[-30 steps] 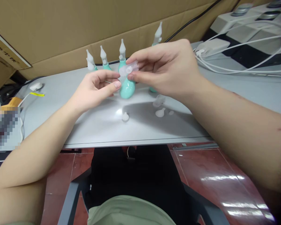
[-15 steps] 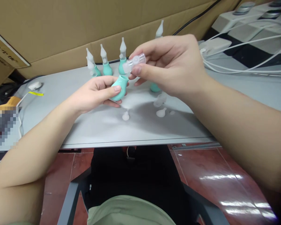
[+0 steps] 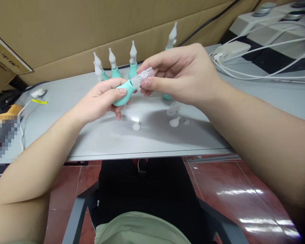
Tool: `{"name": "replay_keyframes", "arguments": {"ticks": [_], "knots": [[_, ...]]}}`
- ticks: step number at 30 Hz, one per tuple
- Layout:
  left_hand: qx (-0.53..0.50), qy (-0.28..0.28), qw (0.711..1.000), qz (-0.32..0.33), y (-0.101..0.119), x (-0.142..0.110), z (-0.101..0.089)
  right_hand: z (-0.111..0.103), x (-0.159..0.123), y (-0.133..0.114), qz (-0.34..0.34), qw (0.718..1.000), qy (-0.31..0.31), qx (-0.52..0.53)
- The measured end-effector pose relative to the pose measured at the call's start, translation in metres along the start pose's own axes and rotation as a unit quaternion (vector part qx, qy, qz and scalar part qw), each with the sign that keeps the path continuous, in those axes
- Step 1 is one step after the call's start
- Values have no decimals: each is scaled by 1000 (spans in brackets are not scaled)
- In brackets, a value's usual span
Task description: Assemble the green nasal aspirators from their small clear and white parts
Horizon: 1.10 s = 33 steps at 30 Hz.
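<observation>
Tilted above the table, a teal squeeze bulb (image 3: 124,95) is gripped by my left hand (image 3: 101,98), its mouth facing up and right. My right hand (image 3: 179,73) pinches a clear plastic tube (image 3: 145,73) between thumb and fingers. The tube's near end meets the bulb's mouth; how deep it sits is hard to see. Below my hands lie a small white cap (image 3: 136,126), a white nozzle tip (image 3: 174,122), another clear tube (image 3: 173,109) and a tiny white piece (image 3: 186,122).
Several teal nasal aspirators with white tips stand at the back, such as one (image 3: 133,56) behind my hands and one (image 3: 172,37) at the right. A cardboard wall (image 3: 78,30) closes off the rear. White cables (image 3: 259,73) and a grey device (image 3: 269,30) occupy the right.
My left hand has taken hold of the teal bulb and tilted it. The clear tube in my right hand, apart from the bulb half a second ago, now touches its mouth.
</observation>
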<state>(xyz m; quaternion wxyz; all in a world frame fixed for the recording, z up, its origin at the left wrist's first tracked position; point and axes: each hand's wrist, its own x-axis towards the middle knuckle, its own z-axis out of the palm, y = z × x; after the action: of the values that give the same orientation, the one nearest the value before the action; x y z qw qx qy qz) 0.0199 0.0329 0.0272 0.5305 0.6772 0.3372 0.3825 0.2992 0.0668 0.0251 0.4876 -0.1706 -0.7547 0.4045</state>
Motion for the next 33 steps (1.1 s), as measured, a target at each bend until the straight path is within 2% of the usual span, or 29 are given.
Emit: {"name": "replay_keyframes", "arguments": {"ticks": [8,13,20,29,33], "knots": [[36,5,999,13,1,-4,4,-4,-3,-5,-4,1000,-4,-20],[61,11,997,44,4,-4,10,-4,-7,-12,5,999,9,-46],[106,46,993,12,8,-6,14,-7,-6,-7,-11,994,-21,-107],[142,52,989,6,2,-5,12,-8,-8,-8,-27,982,-40,-184],[157,49,986,-11,4,-5,11,-6,-10,-9,-9,979,-32,-203]]}}
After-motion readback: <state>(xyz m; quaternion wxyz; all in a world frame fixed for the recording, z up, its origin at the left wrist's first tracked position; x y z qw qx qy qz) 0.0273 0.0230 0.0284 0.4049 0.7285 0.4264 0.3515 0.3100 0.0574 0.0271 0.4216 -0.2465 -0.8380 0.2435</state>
